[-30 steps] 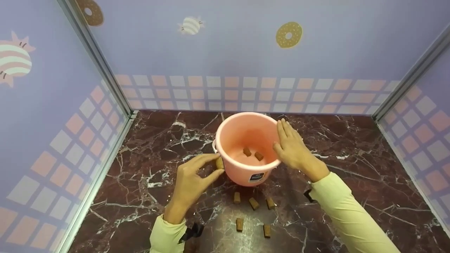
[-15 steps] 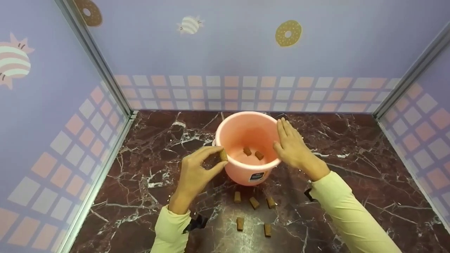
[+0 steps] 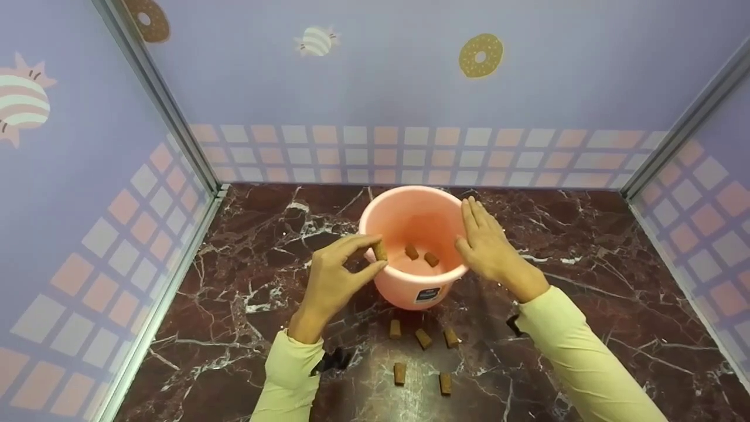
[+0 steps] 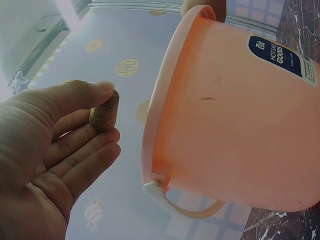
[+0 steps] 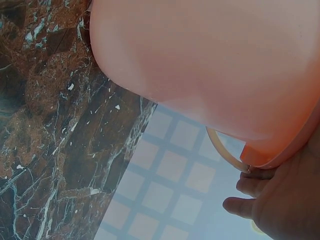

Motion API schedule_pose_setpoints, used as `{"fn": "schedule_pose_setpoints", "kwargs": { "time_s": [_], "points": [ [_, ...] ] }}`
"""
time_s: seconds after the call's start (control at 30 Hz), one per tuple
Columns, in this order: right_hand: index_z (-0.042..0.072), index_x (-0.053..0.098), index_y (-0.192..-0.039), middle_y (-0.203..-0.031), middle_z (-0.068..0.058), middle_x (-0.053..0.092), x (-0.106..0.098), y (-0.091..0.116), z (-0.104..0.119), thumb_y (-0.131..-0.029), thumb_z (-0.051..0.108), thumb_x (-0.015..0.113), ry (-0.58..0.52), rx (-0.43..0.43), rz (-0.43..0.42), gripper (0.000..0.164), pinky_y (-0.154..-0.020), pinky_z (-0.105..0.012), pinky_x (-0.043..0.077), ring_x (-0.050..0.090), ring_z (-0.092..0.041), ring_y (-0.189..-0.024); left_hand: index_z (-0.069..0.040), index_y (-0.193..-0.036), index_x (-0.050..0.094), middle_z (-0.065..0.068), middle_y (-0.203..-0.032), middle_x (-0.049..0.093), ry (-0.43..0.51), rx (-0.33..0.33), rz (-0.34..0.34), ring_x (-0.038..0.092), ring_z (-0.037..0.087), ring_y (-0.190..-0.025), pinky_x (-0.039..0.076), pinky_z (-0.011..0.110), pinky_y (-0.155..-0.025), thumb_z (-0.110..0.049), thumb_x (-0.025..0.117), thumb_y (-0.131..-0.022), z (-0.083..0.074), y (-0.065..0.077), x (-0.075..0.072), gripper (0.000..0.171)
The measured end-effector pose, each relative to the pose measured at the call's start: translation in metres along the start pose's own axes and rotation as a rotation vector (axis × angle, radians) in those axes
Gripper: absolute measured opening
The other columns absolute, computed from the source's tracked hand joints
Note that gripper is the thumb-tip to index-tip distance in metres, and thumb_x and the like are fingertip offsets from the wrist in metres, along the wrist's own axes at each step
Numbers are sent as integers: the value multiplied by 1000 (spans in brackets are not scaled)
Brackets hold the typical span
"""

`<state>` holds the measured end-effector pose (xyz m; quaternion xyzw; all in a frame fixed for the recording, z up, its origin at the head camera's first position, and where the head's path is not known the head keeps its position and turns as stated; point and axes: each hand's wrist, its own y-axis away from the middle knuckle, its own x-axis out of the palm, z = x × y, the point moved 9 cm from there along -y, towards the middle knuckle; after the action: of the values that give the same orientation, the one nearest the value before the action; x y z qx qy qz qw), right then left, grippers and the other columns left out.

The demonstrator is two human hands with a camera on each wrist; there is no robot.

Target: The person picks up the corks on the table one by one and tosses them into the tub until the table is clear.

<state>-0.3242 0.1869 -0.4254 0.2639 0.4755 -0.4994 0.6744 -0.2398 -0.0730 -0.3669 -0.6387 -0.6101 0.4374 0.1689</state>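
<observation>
A pink bucket (image 3: 404, 287) stands upright on the marble-patterned table. My left hand (image 3: 337, 275) pinches a cork stopper (image 3: 379, 251) between thumb and fingers, at the bucket's left rim in the head view. The left wrist view shows the same cork (image 4: 105, 114) under the thumb, outside the bucket wall and level with its top. On the opposite side my right hand (image 3: 489, 246) lies against the rim with its fingers straight. Two corks (image 3: 412, 252) lie on the bucket's floor.
Several more corks (image 3: 423, 339) lie on the table (image 3: 246, 351) in front of the bucket. The bucket's handle (image 4: 195, 210) hangs down on its far side. Patterned panels (image 3: 387, 94) enclose the table at the back and both sides.
My left hand has risen and moved right, bringing the cork from beside the bucket's outer wall up to its rim. My right hand has stayed on the rim.
</observation>
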Motion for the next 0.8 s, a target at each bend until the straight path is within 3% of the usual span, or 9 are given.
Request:
{"fn": "schedule_pose_setpoints", "kwargs": {
  "time_s": [0.23, 0.37, 0.8],
  "points": [
    [-14, 7, -162, -171, -33, 4, 1, 0, -1, -107, 20, 45, -4, 1, 14, 75, -129, -59, 3, 4, -49, -159, 4, -117, 77, 13, -111, 78, 14, -13, 26, 76, 30, -94, 65, 36, -84, 1, 91, -79, 5, -4, 9, 41],
    [-15, 7, -162, -171, -33, 4, 0, -1, -1, -107, 20, 45, -3, -2, 10, 75, -129, -59, 3, 5, -49, -159, 3, -118, 77, 13, -111, 78, 7, -4, 32, 76, 29, -98, 63, 35, -89, -1, 92, -80, 4, -8, 13, 41],
    [-17, 10, -161, -170, -35, 8, -2, 1, 2, -106, 19, 45, -1, -26, -20, 74, -129, -61, 6, 8, -51, -158, 4, -116, 78, 14, -111, 78, -11, -23, 38, 77, 27, -99, 63, 33, -89, -2, 92, -79, 12, -11, 16, 40]
  ]
}}
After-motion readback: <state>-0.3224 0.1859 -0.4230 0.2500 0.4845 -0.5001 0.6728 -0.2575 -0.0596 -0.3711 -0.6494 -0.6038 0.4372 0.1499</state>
